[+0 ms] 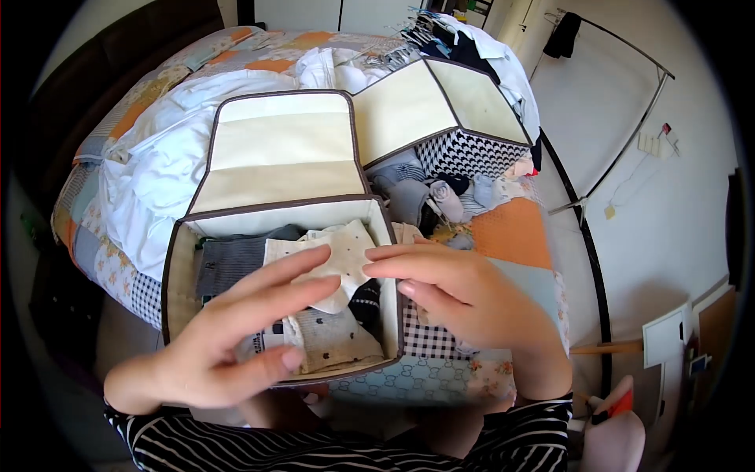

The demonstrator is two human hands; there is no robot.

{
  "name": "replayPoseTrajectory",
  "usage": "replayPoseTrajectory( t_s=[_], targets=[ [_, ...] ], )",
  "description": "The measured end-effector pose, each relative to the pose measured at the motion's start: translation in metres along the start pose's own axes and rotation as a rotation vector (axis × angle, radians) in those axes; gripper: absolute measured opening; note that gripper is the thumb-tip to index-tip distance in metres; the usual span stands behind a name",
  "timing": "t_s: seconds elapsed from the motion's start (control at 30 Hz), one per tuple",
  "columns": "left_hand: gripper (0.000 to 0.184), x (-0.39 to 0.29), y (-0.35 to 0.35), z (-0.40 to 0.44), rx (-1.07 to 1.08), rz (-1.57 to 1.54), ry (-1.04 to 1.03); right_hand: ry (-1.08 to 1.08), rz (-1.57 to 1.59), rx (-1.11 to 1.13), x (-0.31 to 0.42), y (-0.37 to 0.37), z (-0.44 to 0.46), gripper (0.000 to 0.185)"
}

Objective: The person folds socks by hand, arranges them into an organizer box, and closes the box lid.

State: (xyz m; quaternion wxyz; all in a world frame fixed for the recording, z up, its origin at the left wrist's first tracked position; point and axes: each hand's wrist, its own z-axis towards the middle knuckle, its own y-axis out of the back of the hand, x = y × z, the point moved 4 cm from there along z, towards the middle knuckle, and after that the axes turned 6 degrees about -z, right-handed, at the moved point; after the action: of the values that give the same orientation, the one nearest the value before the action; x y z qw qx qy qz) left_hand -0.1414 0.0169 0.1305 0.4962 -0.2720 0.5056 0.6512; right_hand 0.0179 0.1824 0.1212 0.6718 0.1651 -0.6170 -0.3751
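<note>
Above an open cream fabric storage box (182, 271) with dark brown edging, both of my hands hover with nothing visible in them. My left hand (236, 334) is at the left and front of the box, its fingers stretched out and apart. From the right side my right hand (448, 291) reaches over the rim, fingers extended toward the middle. Inside the box lie a dark grey ribbed folded cloth (232, 263), a cream dotted cloth (350, 248) near both fingertips, and a beige cloth with dark motifs (334, 342). The box's lid (283, 149) is folded back.
A second box (480, 153) with a houndstooth side lies open behind, beside a pile of rolled socks (444, 200). White bedding (165, 149) covers the bed's left. Hangers (401, 51) with clothes are heaped at the back. A metal rack (629, 141) stands at right.
</note>
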Motion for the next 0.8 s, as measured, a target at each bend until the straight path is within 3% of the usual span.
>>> replayPoseTrajectory(
  t_s=[0.17, 0.27, 0.4, 0.43, 0.57, 0.8],
  targets=[
    [0.057, -0.018, -0.053, -0.018, 0.068, -0.204, -0.133, -0.153, 0.256, -0.124, -0.024, 0.017, -0.055, 0.03],
    [0.057, -0.001, -0.103, -0.012, 0.087, -0.411, -0.217, -0.209, 0.212, -0.255, -0.059, 0.004, -0.09, 0.032],
    [0.053, 0.042, -0.159, 0.017, -0.014, -0.388, -0.036, -0.415, -0.022, -0.399, -0.104, -0.026, -0.139, 0.042],
    [0.054, 0.059, -0.172, 0.023, -0.048, -0.395, 0.018, -0.483, -0.036, -0.414, -0.11, -0.032, -0.148, 0.052],
    [0.055, 0.105, -0.205, 0.043, -0.145, -0.33, 0.138, -0.419, -0.202, -0.503, -0.123, -0.056, -0.174, 0.063],
    [0.05, 0.132, -0.23, 0.046, -0.253, -0.181, 0.138, -0.476, -0.03, -0.628, -0.131, -0.079, -0.177, 0.055]
  ],
)
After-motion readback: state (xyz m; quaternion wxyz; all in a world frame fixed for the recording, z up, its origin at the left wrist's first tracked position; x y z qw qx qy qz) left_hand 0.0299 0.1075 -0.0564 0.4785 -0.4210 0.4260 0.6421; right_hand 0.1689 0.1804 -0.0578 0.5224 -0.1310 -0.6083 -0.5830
